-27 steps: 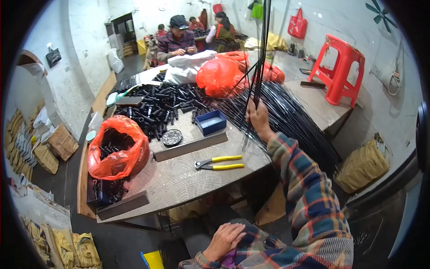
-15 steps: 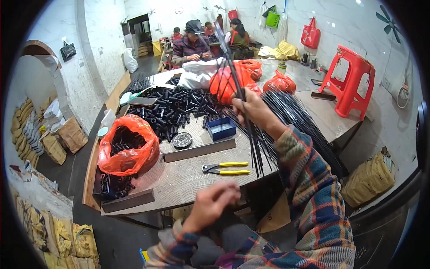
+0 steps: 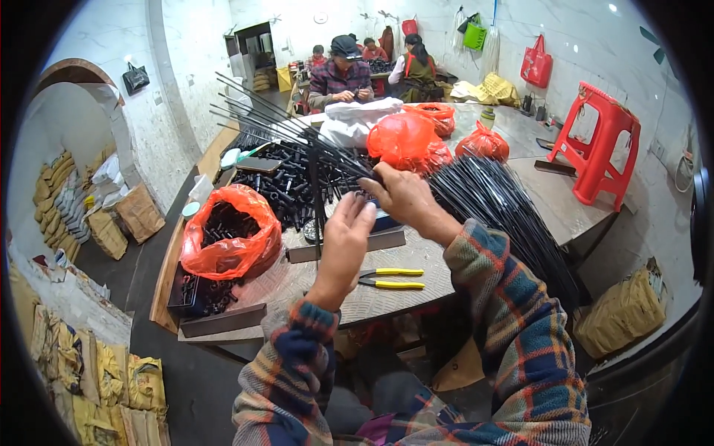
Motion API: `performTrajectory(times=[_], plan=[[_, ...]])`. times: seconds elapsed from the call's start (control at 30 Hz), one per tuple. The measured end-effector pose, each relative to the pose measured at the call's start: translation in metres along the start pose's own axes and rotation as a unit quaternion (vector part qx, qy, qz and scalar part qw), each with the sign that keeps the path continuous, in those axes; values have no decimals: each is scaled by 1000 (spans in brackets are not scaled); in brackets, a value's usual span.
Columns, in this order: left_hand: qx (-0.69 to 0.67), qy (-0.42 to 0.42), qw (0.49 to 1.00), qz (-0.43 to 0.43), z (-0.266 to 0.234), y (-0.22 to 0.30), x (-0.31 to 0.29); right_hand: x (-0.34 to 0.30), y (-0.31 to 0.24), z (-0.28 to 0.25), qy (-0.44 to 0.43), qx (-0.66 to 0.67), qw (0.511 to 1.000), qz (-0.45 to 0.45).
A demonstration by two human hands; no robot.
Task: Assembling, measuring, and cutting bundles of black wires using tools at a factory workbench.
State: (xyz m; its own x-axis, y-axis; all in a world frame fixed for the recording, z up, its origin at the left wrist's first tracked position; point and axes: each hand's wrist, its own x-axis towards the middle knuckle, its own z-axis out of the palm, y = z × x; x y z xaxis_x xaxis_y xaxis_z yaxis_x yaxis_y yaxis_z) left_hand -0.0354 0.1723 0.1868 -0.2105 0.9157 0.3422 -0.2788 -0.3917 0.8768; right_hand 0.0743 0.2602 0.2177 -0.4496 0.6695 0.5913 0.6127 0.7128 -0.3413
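Note:
My right hand is closed around several thin black rods, which fan out to the upper left over the table. Just left of it, my left hand is raised with its fingers stretched upward, holding nothing that I can see. A dark upright strip, perhaps another rod, shows beside its fingertips. Beneath my hands lie pliers with yellow handles. Behind them, a blue box and a round tin are partly hidden. A heap of short black tubular parts covers the table beyond.
An orange-red plastic bag of dark parts stands at the left. To the right lies a large bundle of black rods. Metal bars edge the work area. A red stool stands on the table, and a co-worker sits opposite.
The rods in my right hand have swung from nearly upright to slanting up and left, fanned apart. My left hand has risen from the table's near edge to beside the right. The view has shifted slightly.

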Motion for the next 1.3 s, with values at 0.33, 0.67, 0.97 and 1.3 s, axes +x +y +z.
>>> performTrajectory(times=[0.33, 0.67, 0.97, 1.3], plan=[[-70, 128, 989, -14, -34, -11, 6, -114, -35, 33, -331, 549, 750, 163], [52, 17, 996, -69, -53, 2, -16, -100, -62, 48, -138, 637, 745, 141], [157, 71, 985, 28, -39, 18, -19, -102, -57, 62, 7, 402, 915, 39], [281, 88, 952, 80, -46, 15, -21, -93, -70, 48, -104, 612, 775, 119]])
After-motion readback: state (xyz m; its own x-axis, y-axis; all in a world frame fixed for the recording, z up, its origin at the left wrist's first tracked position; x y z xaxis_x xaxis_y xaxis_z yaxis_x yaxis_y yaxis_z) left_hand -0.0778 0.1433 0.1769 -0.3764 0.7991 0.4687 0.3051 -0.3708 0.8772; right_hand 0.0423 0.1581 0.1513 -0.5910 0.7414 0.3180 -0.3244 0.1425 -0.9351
